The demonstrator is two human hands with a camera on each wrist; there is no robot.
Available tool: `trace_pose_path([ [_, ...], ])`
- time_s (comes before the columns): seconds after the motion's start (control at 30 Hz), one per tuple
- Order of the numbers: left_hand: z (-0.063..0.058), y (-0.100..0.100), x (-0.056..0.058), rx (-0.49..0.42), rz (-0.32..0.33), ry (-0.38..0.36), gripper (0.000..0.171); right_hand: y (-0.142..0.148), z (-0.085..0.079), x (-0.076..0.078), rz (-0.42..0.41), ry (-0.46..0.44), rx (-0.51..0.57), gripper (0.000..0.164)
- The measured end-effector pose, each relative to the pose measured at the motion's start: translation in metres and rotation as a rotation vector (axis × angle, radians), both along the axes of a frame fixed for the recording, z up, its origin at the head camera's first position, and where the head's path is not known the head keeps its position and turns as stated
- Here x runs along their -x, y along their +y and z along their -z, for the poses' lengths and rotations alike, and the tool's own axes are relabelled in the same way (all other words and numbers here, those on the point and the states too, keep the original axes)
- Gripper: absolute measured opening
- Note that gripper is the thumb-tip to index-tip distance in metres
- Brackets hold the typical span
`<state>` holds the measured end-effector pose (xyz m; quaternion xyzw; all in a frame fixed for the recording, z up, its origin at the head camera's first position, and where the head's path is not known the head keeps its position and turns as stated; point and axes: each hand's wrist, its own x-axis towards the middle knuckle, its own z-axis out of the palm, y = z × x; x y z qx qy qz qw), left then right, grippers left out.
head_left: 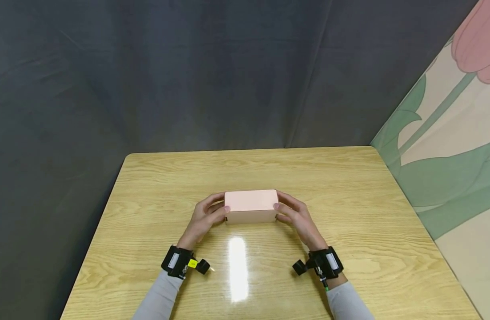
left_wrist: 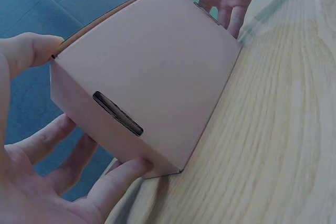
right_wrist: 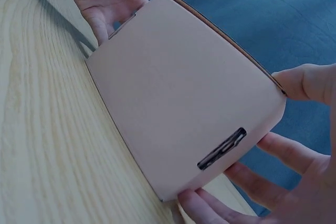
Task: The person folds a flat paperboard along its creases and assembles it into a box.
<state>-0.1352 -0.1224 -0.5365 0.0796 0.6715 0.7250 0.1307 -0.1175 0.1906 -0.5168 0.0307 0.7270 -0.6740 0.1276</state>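
Observation:
A closed pale pink cardboard box (head_left: 251, 201) is at the middle of the wooden table, held from both ends. My left hand (head_left: 205, 216) grips its left end, thumb at the top front edge and fingers along the end face. At the opposite end, my right hand (head_left: 299, 218) holds it in the same way. Both wrist views show the box's plain front (left_wrist: 147, 72) and a narrow dark slot (right_wrist: 221, 149) close to the end. Whether the bottom fully touches the table is hard to tell. The inside of the box is hidden.
The wooden table (head_left: 157, 186) has a bright light reflection in front of the box. A dark curtain (head_left: 229, 80) hangs behind and to the left. Along the right side stands a surface with a tulip pattern (head_left: 449, 178). Each wrist wears a black camera mount (head_left: 325, 265).

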Motion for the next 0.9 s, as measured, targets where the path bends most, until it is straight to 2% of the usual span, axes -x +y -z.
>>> trace_pose_path([
  [0.2, 0.002, 0.000, 0.002, 0.006, -0.018, 0.028, 0.057, 0.001, 0.004, 0.006, -0.014, 0.019, -0.009, 0.063],
  [0.33, 0.003, 0.000, 0.003, 0.007, -0.017, 0.016, 0.055, 0.003, 0.004, 0.007, -0.036, 0.003, 0.000, 0.063],
  [0.43, 0.001, 0.001, 0.003, 0.021, -0.017, -0.025, 0.056, 0.006, 0.003, 0.007, -0.070, -0.035, 0.007, 0.066],
  [0.6, -0.005, 0.004, 0.000, 0.106, -0.027, -0.167, 0.066, 0.006, -0.001, 0.004, -0.141, -0.095, -0.012, 0.076],
  [0.67, -0.008, 0.005, -0.002, 0.112, -0.022, -0.215, 0.072, 0.005, -0.004, 0.002, -0.143, -0.111, -0.018, 0.077],
  [0.8, -0.012, 0.006, -0.004, 0.085, -0.019, -0.221, 0.074, 0.004, -0.009, 0.001, -0.123, -0.119, -0.018, 0.078],
  [0.9, -0.014, 0.006, -0.004, 0.066, -0.017, -0.211, 0.069, 0.003, -0.013, 0.002, -0.107, -0.116, -0.021, 0.079],
])
